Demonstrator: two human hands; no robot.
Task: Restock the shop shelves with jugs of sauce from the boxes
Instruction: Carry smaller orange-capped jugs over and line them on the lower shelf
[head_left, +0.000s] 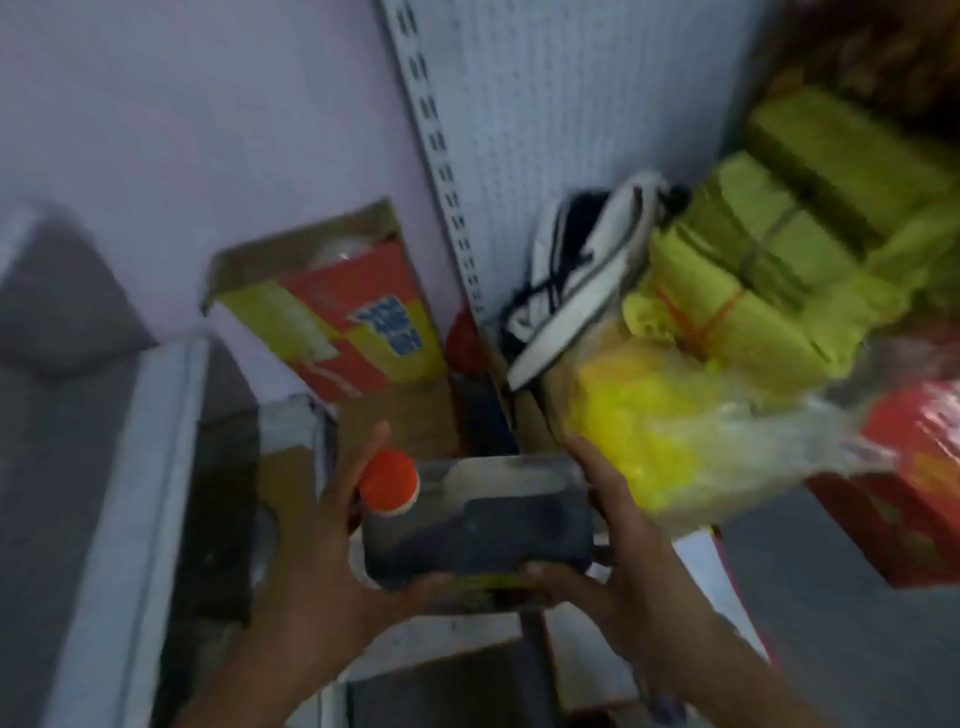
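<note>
Head view, heavy motion blur throughout. Jug of dark sauce (475, 525) lies on its side in mid-air, held between both hands, orange cap (389, 482) pointing left. Left hand (332, 551) grasps the cap end: fingers reach up behind the cap, thumb wraps under the jug's lower edge. Right hand (618, 540) grasps the base end: fingers along the far side, thumb pressed to the near bottom corner. Jug touches nothing but the hands.

Behind the jug, an opened cardboard box (332, 306) with red and yellow print leans against the lilac wall (182, 104); a rounded clear shape shows in its top (cannot tell what it is). Right of it, white perforated shelf backing (545, 104) with a slotted upright. A dark-and-white sneaker (576, 275) rests tilted beside yellow-green wrapped bundles (769, 249). A clear plastic bag with yellow contents (670, 441) sits just beside the right hand. Red box (909, 483) at far right.
</note>
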